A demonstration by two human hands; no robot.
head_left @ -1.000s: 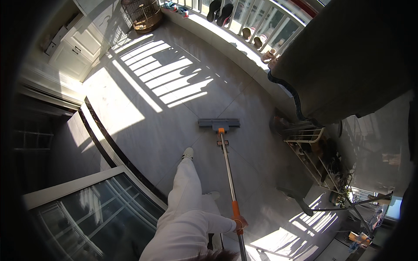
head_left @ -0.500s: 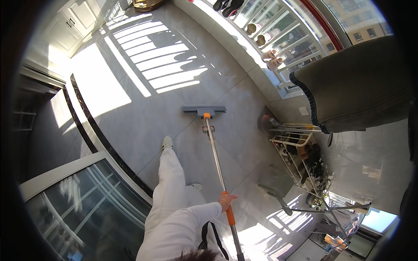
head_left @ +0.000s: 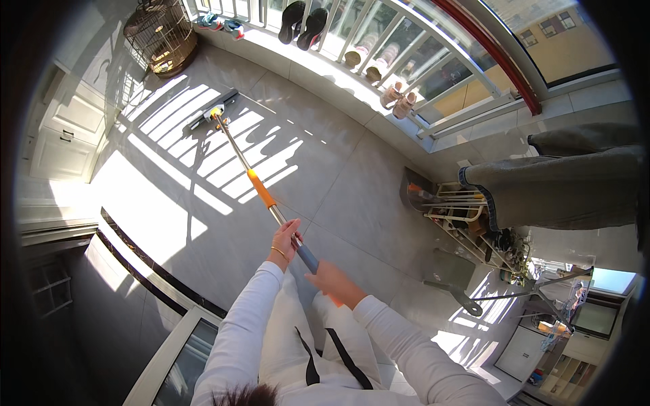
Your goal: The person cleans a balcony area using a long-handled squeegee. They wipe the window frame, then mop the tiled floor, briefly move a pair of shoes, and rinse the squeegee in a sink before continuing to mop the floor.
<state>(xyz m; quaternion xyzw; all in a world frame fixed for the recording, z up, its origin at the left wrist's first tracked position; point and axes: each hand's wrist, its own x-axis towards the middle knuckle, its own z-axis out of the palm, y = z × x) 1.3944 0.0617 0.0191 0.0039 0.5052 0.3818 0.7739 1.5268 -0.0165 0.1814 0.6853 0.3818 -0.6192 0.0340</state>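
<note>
The fingers of the left hand [head_left: 286, 242] are curled round the bare metal pole of the mop [head_left: 261, 189], and those of the right hand [head_left: 335, 281] wrap its top end, though blur hides how tightly. Both hands are well apart from the birdcage [head_left: 161, 42], on the person's side of it. A slack grip could let the pole twist, and the broad grey mop head [head_left: 211, 111] would turn with it. That head is near the birdcage, to its right and toward the person, among sunlit stripes on the floor [head_left: 352, 177]; whether it lies flat I cannot tell. Too long a push up and leftward could knock the birdcage's base. A swing the other way could strike the ledge [head_left: 325, 93] to the birdcage's right and jolt the blue shoes [head_left: 233, 29] nearest the cage. Glare beside the birdcage could hide a small object in the head's path. Farthest from the birdcage, the dark straps [head_left: 347, 358] hanging over the trousers could snag the pole's top end if it is drawn back carelessly
</note>
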